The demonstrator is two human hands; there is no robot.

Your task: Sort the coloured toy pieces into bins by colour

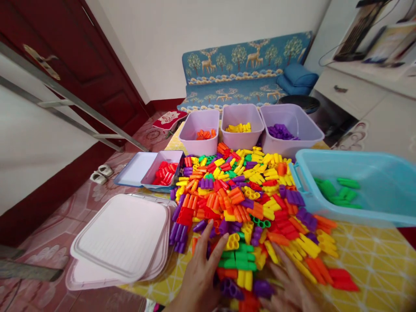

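Note:
A big heap of coloured plastic tube blocks (247, 199) in red, orange, yellow, green and purple covers the table. My left hand (199, 271) lies on the near edge of the heap, fingers stretched out over purple and orange pieces, holding nothing. My right hand (290, 284) rests beside it with fingers spread and blurred, touching yellow and orange pieces. Three lilac bins stand behind the heap: one with orange blocks (199, 130), one with yellow (242, 123), one with purple (289, 128). A blue tub (373, 190) at the right holds green blocks. A small tray (162, 171) at the left holds red ones.
Stacked pale pink lids (121, 238) lie at the table's left edge. The table has a yellow patterned cloth (367, 264). A blue deer-print sofa (247, 69) stands behind, a dark red door (81, 56) at left, white cabinets (367, 95) at right, small shoes (101, 173) on the floor.

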